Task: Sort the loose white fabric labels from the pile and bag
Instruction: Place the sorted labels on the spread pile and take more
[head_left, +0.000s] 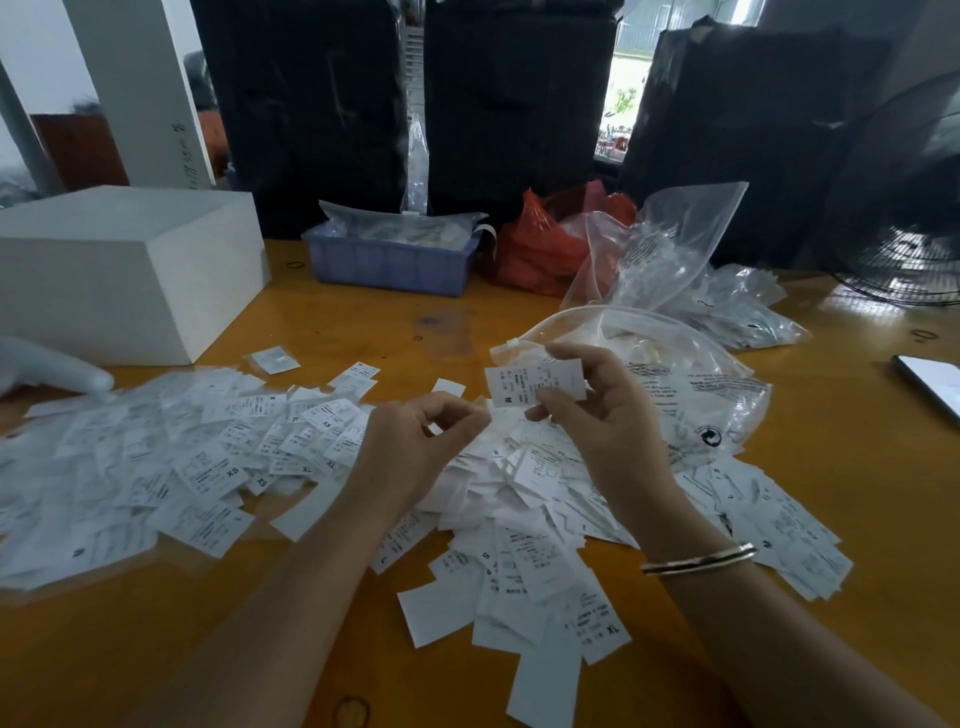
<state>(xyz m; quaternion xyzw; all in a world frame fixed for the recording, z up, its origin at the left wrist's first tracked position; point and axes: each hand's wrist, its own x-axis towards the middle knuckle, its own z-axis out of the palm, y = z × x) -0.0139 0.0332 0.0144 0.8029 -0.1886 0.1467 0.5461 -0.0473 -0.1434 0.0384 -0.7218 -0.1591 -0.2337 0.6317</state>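
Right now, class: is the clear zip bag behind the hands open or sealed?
Open. The clear zip bag's mouth gapes in a wide arc, its slider at one end.

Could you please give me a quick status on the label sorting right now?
Right hand pinching one M label, held up. Left hand curled over the pile, apparently holding nothing. Clear bag lying behind. Nothing in the way.

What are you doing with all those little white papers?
They are fabric size labels, and a person is sorting them. The right hand holds up one label marked M. The left hand hovers curled over the pile on the table. A clear bag with more lies behind.
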